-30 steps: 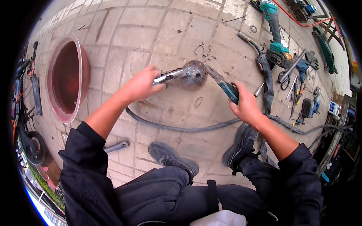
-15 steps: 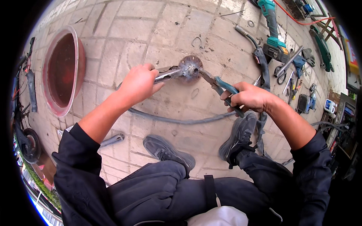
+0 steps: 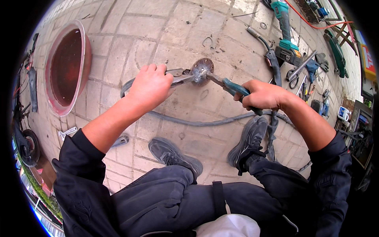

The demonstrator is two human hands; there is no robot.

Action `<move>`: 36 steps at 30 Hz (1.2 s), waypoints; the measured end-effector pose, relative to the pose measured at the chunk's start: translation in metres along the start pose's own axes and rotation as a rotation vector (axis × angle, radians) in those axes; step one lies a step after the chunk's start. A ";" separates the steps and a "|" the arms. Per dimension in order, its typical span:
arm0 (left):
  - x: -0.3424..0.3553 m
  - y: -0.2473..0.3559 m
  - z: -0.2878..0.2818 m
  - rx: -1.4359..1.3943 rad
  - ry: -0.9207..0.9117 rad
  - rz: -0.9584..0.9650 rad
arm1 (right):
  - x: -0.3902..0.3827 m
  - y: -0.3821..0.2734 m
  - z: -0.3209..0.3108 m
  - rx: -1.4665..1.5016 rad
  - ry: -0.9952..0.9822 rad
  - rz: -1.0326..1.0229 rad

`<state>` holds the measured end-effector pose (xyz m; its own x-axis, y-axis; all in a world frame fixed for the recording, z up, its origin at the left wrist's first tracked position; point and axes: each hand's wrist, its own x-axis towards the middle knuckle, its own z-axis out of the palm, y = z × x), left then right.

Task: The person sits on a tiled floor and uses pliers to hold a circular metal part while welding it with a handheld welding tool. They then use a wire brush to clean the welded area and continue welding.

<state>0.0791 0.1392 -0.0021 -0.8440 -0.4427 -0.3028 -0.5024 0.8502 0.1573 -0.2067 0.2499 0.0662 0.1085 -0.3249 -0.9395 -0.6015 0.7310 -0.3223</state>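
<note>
Ahead of the dark grey lace-up shoes [image 3: 173, 156]: a rusty, round metal flange [image 3: 205, 64] with a rough, bright grey hub [image 3: 201, 73] sits beyond and between the two hands, over pale brick paving [image 3: 144, 23]; its underside is hidden, so how it rests there cannot be told.
Left hand [image 3: 152, 86]: the fingers wrap closely round a grey metal tube [image 3: 184, 80] that runs to the hub. Holding the tube away from the hub probably gives leverage and keeps the flange from swivelling.
Right hand [image 3: 262, 94]: the fingers curl round teal-handled metal pliers [image 3: 235, 87], which slant in from the opposite side. Gripping well back on the handles likely gives force and keeps the knuckles off the rough metal.
Plier tips: they meet the hub; whether they pinch it or merely press on it cannot be told.
Cable: a thick, dark grey cable [image 3: 197, 123] curves slackly between shoes and flange, apart from the pliers.
Tool side: a teal-and-black cordless power tool [image 3: 285, 23] and a black torch handle with a metal nozzle [image 3: 258, 37] lie to the right, seemingly within easy reach.
Basin side: a faded red round basin [image 3: 83, 47] stands well apart on the left, leaving elbow room.
</note>
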 end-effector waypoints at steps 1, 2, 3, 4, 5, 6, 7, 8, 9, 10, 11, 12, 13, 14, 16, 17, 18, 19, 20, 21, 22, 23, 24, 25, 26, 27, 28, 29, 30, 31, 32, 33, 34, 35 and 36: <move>0.000 0.001 -0.001 0.011 -0.013 -0.005 | -0.002 -0.003 -0.001 -0.077 0.005 -0.007; 0.000 0.000 -0.001 0.012 -0.022 -0.009 | -0.001 -0.001 -0.003 -0.093 0.014 -0.016; 0.000 0.001 -0.002 0.011 -0.029 -0.012 | -0.003 0.003 -0.005 -0.110 0.024 -0.023; 0.000 0.001 -0.002 0.010 -0.036 -0.015 | -0.003 0.005 -0.007 -0.127 0.035 -0.029; -0.001 0.001 -0.002 0.008 -0.035 -0.015 | -0.002 0.004 -0.006 -0.136 0.033 -0.018; -0.001 0.001 0.000 0.004 -0.032 -0.013 | -0.001 0.003 -0.005 -0.158 0.037 -0.019; 0.000 0.001 0.000 0.001 -0.030 -0.011 | 0.001 0.001 -0.005 -0.180 0.040 -0.021; 0.001 0.003 0.000 -0.001 -0.041 -0.015 | 0.002 0.001 -0.004 -0.202 0.043 -0.024; 0.002 0.005 -0.003 0.001 -0.057 -0.023 | 0.005 0.002 -0.004 -0.235 0.064 -0.050; 0.002 0.006 -0.006 0.004 -0.074 -0.031 | 0.008 0.005 -0.003 -0.268 0.086 -0.077; 0.000 0.006 -0.007 0.011 -0.062 -0.026 | 0.011 0.006 -0.002 -0.300 0.108 -0.104; -0.001 0.005 -0.006 0.014 -0.049 -0.018 | 0.011 0.005 0.000 -0.402 0.140 -0.120; -0.001 0.005 -0.005 0.017 -0.037 -0.009 | 0.010 0.002 0.003 -0.503 0.172 -0.136; -0.001 0.006 -0.005 0.017 -0.042 -0.012 | 0.010 0.000 0.005 -0.605 0.204 -0.152; 0.001 0.008 -0.008 0.019 -0.051 -0.017 | 0.009 -0.005 0.002 -0.627 0.169 -0.112; 0.001 0.007 -0.007 0.020 -0.046 -0.013 | 0.009 -0.006 0.001 -0.638 0.151 -0.091; 0.000 0.006 -0.007 0.021 -0.041 -0.010 | 0.009 -0.007 0.002 -0.621 0.167 -0.107; 0.000 0.005 -0.008 0.023 -0.035 -0.009 | 0.010 -0.007 0.004 -0.604 0.182 -0.122; -0.001 0.006 -0.009 0.032 -0.050 -0.008 | 0.011 -0.007 0.005 -0.588 0.197 -0.137; 0.000 0.008 -0.009 0.041 -0.066 -0.006 | 0.015 -0.001 0.006 -0.571 0.219 -0.177; 0.001 0.010 -0.010 0.050 -0.081 -0.003 | 0.020 0.009 0.007 -0.555 0.240 -0.217; 0.001 0.010 -0.010 0.018 -0.059 -0.018 | 0.024 0.015 0.007 -0.538 0.263 -0.256; 0.001 0.010 -0.010 -0.015 -0.041 -0.036 | 0.022 0.012 0.008 -0.411 0.227 -0.208; 0.001 0.010 -0.009 -0.049 -0.023 -0.053 | 0.018 0.008 0.008 -0.285 0.192 -0.158; 0.000 0.007 -0.007 -0.092 -0.014 -0.075 | 0.016 0.007 0.009 -0.159 0.156 -0.108; 0.001 0.004 -0.007 -0.133 0.000 -0.096 | 0.016 0.009 0.010 -0.027 0.144 -0.078; 0.002 0.002 -0.008 -0.175 0.014 -0.116 | 0.018 0.015 0.012 0.105 0.131 -0.049; 0.002 0.003 -0.007 -0.170 0.023 -0.114 | 0.020 0.019 0.013 0.238 0.118 -0.019; 0.002 0.003 -0.006 -0.163 0.032 -0.114 | 0.020 0.020 0.014 0.253 0.108 -0.032; 0.001 0.004 -0.006 -0.155 0.040 -0.113 | 0.021 0.021 0.014 0.269 0.099 -0.047; 0.001 0.005 -0.007 -0.148 0.044 -0.119 | 0.020 0.022 0.014 0.286 0.089 -0.061; 0.002 0.007 -0.008 -0.143 0.046 -0.123 | 0.020 0.022 0.016 0.326 0.089 -0.053; 0.002 0.009 -0.008 -0.138 0.048 -0.127 | 0.020 0.020 0.018 0.366 0.088 -0.045; 0.002 0.012 -0.009 -0.116 0.022 -0.129 | 0.020 0.020 0.020 0.406 0.088 -0.037; 0.002 0.015 -0.010 -0.095 -0.003 -0.131 | 0.020 0.020 0.021 0.472 0.065 -0.034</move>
<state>0.0678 0.1476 0.0091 -0.7697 -0.5471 -0.3290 -0.6237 0.7544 0.2047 -0.2001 0.2703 0.0386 0.0633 -0.3790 -0.9232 -0.1716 0.9072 -0.3841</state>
